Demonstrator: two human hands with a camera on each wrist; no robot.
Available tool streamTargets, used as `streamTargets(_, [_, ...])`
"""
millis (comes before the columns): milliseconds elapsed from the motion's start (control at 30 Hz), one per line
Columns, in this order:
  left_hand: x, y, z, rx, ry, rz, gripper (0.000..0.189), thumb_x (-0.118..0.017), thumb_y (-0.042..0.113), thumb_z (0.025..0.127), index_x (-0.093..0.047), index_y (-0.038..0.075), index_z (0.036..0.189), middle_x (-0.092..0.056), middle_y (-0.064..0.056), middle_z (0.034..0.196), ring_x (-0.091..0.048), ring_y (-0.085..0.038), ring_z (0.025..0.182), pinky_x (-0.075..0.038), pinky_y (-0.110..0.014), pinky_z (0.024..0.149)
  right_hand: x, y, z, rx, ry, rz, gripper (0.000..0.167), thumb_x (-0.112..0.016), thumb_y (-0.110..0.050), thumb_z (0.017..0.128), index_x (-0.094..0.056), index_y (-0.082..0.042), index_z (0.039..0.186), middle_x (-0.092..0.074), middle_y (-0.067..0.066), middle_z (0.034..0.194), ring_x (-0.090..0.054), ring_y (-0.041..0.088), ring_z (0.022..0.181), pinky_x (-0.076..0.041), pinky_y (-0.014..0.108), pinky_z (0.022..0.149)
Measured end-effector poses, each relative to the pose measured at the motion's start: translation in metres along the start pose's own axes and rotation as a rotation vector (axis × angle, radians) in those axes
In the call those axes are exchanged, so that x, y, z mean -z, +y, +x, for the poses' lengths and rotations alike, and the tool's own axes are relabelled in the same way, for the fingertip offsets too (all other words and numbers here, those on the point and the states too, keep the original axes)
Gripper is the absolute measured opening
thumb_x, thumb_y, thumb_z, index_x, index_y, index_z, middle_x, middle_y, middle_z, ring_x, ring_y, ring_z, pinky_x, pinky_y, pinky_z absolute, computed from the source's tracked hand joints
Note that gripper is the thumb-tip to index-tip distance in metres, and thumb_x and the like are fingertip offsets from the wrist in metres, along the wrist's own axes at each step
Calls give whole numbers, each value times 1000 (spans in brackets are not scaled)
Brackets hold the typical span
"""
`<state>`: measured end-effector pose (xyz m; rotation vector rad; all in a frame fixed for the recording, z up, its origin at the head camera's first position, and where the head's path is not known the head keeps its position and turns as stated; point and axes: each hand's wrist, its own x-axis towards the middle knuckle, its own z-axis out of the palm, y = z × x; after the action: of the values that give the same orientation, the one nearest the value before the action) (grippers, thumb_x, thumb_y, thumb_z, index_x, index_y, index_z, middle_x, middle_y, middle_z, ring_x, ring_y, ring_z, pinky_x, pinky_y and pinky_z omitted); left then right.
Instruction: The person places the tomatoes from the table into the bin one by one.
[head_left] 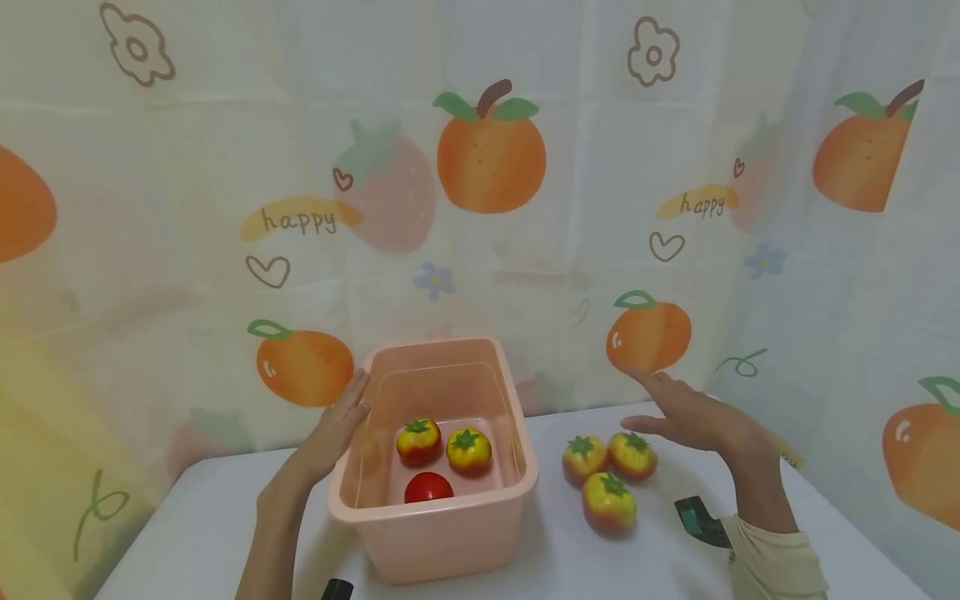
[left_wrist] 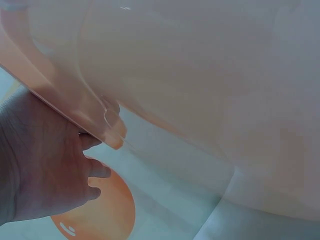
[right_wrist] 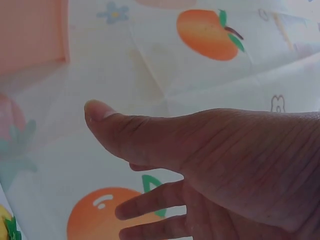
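A pink plastic bin [head_left: 435, 542] stands on the white table. My left hand [head_left: 333, 433] lies along the outside of its left rim, fingers extended; in the left wrist view the hand [left_wrist: 50, 160] is under the rim's edge [left_wrist: 65, 105]. Inside are two red-and-yellow tomato-like fruits with green tops, one left [head_left: 418, 446] and one right [head_left: 471, 454], plus a red round one [head_left: 429, 487] partly hidden by the front wall. My right hand [head_left: 693, 417] hovers empty, fingers and thumb spread. Below and left of it sit three similar fruits [head_left: 585, 458] [head_left: 633, 458] [head_left: 609, 504].
The white table [head_left: 217, 517] reaches back to a hanging cloth [head_left: 480, 292] printed with oranges, hearts and flowers. More of this cloth hangs at the left and right sides. Dark wrist-camera parts [head_left: 701, 523] show by the right sleeve [head_left: 776, 558].
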<state>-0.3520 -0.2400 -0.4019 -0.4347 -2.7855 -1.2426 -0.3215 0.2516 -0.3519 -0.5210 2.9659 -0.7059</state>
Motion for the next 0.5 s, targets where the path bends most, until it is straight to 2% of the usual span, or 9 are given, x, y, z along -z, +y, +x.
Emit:
streamTargets(100, [0,0,-1,-10,0,16,68,-28,39,112,-10,3,167,2,-22,177,5,-52,162,12,-80,121,0,2,0,-66,-46,0,93,-67,-56,97,-26,-8,165,-27,26,171,-16,59,156,-18,81,119])
streamTargets(233, [1,1,-2,-7,1,69,69,-27,42,112,-12,4,167,-1,-22,176,4,-53,161,15,-79,121,0,5,-1,-133,-102,-24,96,-67,-57,95,-27,-4,165,-27,29,170,-18,57,156,-21,78,121])
streamTargets(500, [2,3,-3,35,-2,175,78,-27,58,109,-11,10,169,-2,-18,177,8,-57,159,18,-76,122,-1,10,-1,-151,-135,-69,94,-69,-52,96,-29,0,163,-31,30,167,-28,56,153,-28,74,121])
